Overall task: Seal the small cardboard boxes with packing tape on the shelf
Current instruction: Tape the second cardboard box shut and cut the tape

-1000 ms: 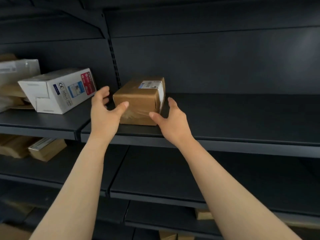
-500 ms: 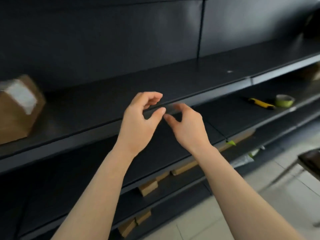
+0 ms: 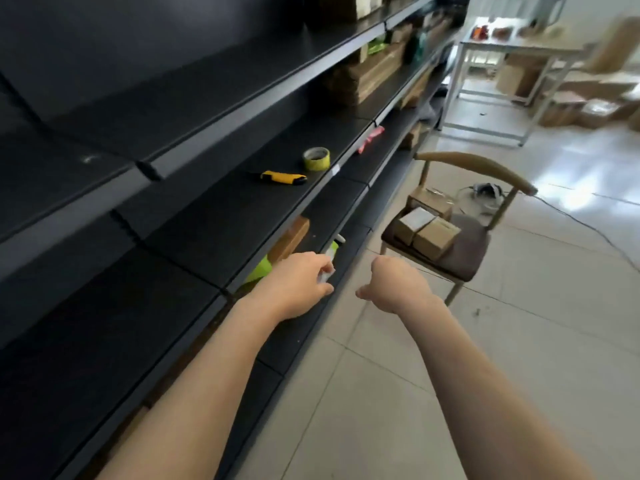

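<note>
Well, from where I stand, the dark shelf (image 3: 207,220) runs along the left. A yellow utility knife (image 3: 282,177) lies on its middle tier, with the roll of packing tape (image 3: 316,158) just beside it. Both sit near the front lip.

Lower down, the left hand (image 3: 298,285) hangs in front of the shelf edge with its fingers loosely curled. Something pale shows at its fingertips, and I cannot tell whether the hand pinches it or it belongs to something on the tier behind. The right hand (image 3: 394,285) hangs over the floor, loosely curled too, with nothing in it that I can see.

Further right is a chair (image 3: 478,164), and the small cardboard boxes (image 3: 434,237) are huddled together on its seat, well apart from the tape.

My guess is that the next job is fetching a box. It would go best to lift one by its sides with both hands and set it square on the bare shelf close to the tape. The flaps should be pressed flat so they meet before the tape is pulled. If the box sits too near the lip, it may slide when the tape drags across it.
</note>
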`<state>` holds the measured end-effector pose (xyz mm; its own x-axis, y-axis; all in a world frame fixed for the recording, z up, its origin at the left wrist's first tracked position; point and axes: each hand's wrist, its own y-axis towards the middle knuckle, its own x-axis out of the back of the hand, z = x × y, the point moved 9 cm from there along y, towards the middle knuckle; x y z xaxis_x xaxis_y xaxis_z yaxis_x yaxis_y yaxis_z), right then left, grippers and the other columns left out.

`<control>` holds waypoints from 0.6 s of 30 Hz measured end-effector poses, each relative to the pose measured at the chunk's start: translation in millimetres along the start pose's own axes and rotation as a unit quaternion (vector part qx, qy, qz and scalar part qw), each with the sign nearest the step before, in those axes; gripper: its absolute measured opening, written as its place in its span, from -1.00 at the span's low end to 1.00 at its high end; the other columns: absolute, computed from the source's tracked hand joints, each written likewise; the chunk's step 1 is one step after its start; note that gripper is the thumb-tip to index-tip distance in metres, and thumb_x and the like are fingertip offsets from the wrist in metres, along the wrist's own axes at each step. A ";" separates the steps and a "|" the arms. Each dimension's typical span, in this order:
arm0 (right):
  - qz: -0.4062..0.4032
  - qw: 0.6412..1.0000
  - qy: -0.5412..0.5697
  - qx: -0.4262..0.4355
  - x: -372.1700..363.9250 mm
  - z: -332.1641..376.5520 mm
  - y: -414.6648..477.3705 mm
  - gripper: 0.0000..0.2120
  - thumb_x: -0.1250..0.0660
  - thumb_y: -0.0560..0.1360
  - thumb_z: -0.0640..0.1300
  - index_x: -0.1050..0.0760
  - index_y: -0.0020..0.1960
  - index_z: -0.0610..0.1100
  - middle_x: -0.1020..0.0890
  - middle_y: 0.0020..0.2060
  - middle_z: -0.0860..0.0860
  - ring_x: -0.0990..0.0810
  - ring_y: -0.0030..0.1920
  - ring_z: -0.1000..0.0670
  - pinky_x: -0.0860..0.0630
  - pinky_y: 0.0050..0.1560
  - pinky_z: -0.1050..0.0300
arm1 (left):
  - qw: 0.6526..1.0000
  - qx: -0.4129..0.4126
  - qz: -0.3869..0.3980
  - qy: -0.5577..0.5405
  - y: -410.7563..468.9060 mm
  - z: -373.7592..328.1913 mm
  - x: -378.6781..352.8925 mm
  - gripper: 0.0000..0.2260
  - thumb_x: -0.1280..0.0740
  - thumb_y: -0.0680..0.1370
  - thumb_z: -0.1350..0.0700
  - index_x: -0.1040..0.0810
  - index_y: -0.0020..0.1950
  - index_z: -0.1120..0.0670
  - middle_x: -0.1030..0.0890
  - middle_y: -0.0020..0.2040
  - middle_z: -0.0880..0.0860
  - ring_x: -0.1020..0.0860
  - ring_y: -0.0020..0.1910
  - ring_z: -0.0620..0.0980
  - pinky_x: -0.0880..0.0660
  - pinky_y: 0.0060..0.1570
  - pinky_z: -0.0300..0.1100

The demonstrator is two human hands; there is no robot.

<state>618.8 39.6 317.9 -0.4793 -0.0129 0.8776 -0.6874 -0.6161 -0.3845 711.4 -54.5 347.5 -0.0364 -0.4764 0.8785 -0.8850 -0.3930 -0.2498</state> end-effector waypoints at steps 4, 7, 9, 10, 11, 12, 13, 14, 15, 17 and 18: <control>-0.005 0.997 0.035 -0.068 17.3 -74.8 39.5 -0.67 -0.34 0.52 0.05 -0.48 0.13 -0.18 -0.57 0.10 -0.11 -0.55 0.11 -0.15 -0.41 -0.05 0.08 | 0.996 -0.053 0.068 -0.017 71.5 -55.9 -26.8 -0.67 -0.32 0.57 0.05 -0.45 0.34 0.00 -0.52 0.26 0.00 -0.49 0.20 -0.05 -0.45 0.15 -0.18; -0.010 0.992 0.062 -0.111 24.8 -115.5 68.8 -0.63 -0.35 0.51 0.07 -0.49 0.17 -0.18 -0.57 0.11 -0.11 -0.55 0.12 -0.15 -0.45 0.01 0.06 | 0.991 -0.083 0.100 -0.027 120.3 -81.4 -39.9 -0.67 -0.32 0.57 0.07 -0.45 0.34 0.01 -0.51 0.28 0.00 -0.48 0.24 -0.05 -0.42 0.15 -0.18; -0.023 0.988 0.078 -0.131 32.7 -138.5 90.9 -0.64 -0.36 0.51 0.05 -0.50 0.15 -0.19 -0.59 0.08 -0.11 -0.56 0.11 -0.15 -0.50 0.04 0.04 | 0.988 -0.103 0.108 -0.028 154.9 -95.6 -46.5 -0.67 -0.32 0.57 0.07 -0.46 0.33 0.02 -0.53 0.25 0.02 -0.49 0.22 -0.04 -0.45 0.16 -0.15; -0.031 0.986 0.085 -0.141 37.4 -149.3 102.0 -0.64 -0.37 0.50 0.05 -0.51 0.14 -0.19 -0.60 0.06 -0.11 -0.57 0.09 -0.15 -0.53 0.06 0.02 | 0.987 -0.113 0.112 -0.028 172.2 -102.2 -49.5 -0.67 -0.32 0.57 0.07 -0.46 0.34 0.02 -0.54 0.24 0.02 -0.50 0.20 -0.04 -0.46 0.16 -0.14; -0.037 0.983 0.091 -0.152 42.4 -159.3 111.7 -0.65 -0.39 0.49 0.04 -0.52 0.13 -0.19 -0.61 0.03 -0.11 -0.58 0.06 -0.15 -0.54 0.06 -0.01 | 0.985 -0.122 0.119 -0.031 188.3 -108.5 -52.4 -0.67 -0.33 0.57 0.07 -0.46 0.33 0.03 -0.55 0.23 0.02 -0.51 0.19 -0.04 -0.46 0.16 -0.14; -0.044 0.981 0.094 -0.162 47.4 -169.5 121.7 -0.66 -0.39 0.48 0.04 -0.52 0.11 -0.19 -0.61 0.00 -0.10 -0.59 0.03 -0.15 -0.55 0.06 -0.03 | 0.983 -0.131 0.126 -0.034 204.8 -115.0 -55.1 -0.68 -0.33 0.57 0.07 -0.47 0.32 0.03 -0.55 0.22 0.02 -0.51 0.19 -0.04 -0.46 0.14 -0.15; -0.051 0.979 0.095 -0.170 53.1 -179.6 132.1 -0.68 -0.39 0.48 0.04 -0.53 0.09 -0.18 -0.61 -0.02 -0.10 -0.59 0.01 -0.14 -0.55 0.04 -0.03 | 0.981 -0.140 0.130 -0.035 221.8 -121.8 -57.4 -0.69 -0.32 0.57 0.07 -0.48 0.31 0.04 -0.55 0.21 0.02 -0.51 0.17 -0.04 -0.45 0.10 -0.17; -0.055 0.978 0.096 -0.177 58.3 -189.7 142.3 -0.69 -0.39 0.49 0.03 -0.52 0.07 -0.19 -0.61 -0.02 -0.10 -0.59 0.01 -0.15 -0.54 -0.01 0.00 | 0.980 -0.145 0.133 -0.037 238.5 -128.6 -59.4 -0.70 -0.32 0.57 0.07 -0.49 0.30 0.04 -0.55 0.20 0.02 -0.51 0.15 -0.04 -0.43 0.06 -0.20; -0.056 0.977 0.098 -0.182 62.8 -200.4 151.5 -0.69 -0.38 0.49 0.03 -0.52 0.05 -0.20 -0.61 -0.02 -0.12 -0.58 0.01 -0.15 -0.51 -0.07 0.04 | 0.979 -0.147 0.134 -0.042 254.0 -134.7 -61.3 -0.70 -0.32 0.57 0.07 -0.49 0.30 0.05 -0.55 0.19 0.02 -0.51 0.12 -0.05 -0.42 0.04 -0.21; -0.057 0.972 0.113 -0.196 71.9 -222.4 168.3 -0.71 -0.38 0.50 0.00 -0.51 0.04 -0.22 -0.60 -0.01 -0.14 -0.57 0.02 -0.16 -0.41 -0.16 0.09 | 0.977 -0.150 0.140 -0.055 282.8 -147.0 -66.7 -0.70 -0.32 0.57 0.08 -0.49 0.30 0.05 -0.56 0.15 0.02 -0.51 0.07 -0.07 -0.44 0.03 -0.21; -0.057 0.970 0.124 -0.201 75.3 -233.2 176.4 -0.72 -0.38 0.50 -0.01 -0.51 0.04 -0.22 -0.60 -0.01 -0.14 -0.57 0.01 -0.16 -0.39 -0.17 0.11 | 0.976 -0.149 0.145 -0.059 296.1 -151.9 -71.3 -0.70 -0.33 0.57 0.08 -0.49 0.29 0.06 -0.57 0.14 0.03 -0.52 0.06 -0.07 -0.46 0.03 -0.20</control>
<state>334.2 113.5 249.4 -0.4698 0.2571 0.8445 -0.8771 -0.2443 -0.4136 381.5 -17.4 272.8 -0.2671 -0.6285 0.7305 -0.9419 0.0103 -0.3356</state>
